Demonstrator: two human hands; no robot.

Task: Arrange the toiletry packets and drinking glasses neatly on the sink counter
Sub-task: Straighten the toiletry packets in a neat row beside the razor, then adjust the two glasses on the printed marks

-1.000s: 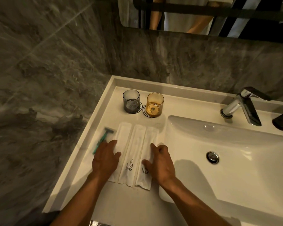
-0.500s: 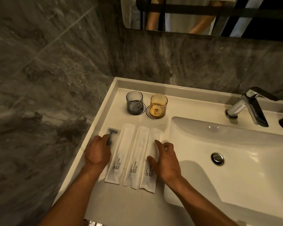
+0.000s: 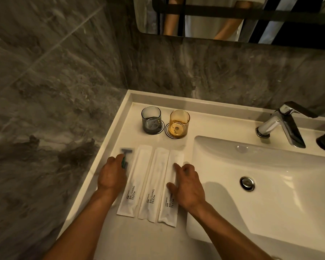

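Toiletry packets lie side by side on the white counter (image 3: 120, 239) to the left of the basin (image 3: 270, 184): three long white ones printed "BRUSHING TEETH", the left packet (image 3: 134, 181), the middle packet (image 3: 154, 182) and the right packet (image 3: 170, 203), edges touching or nearly so, and a razor packet (image 3: 127, 152) just beside the left one, near the counter's raised rim. The left hand (image 3: 112, 175) rests on the razor packet with its fingers (image 3: 120, 158) curled over the teal handle; whether they grip it I cannot tell. The right hand (image 3: 189, 184) lies flat on the right packet, fingers spread and holding nothing. Farther back stand a grey glass (image 3: 151, 121) and an amber glass (image 3: 179, 123), close together, each on a round coaster. A chrome tap (image 3: 281, 124) stands behind the basin.
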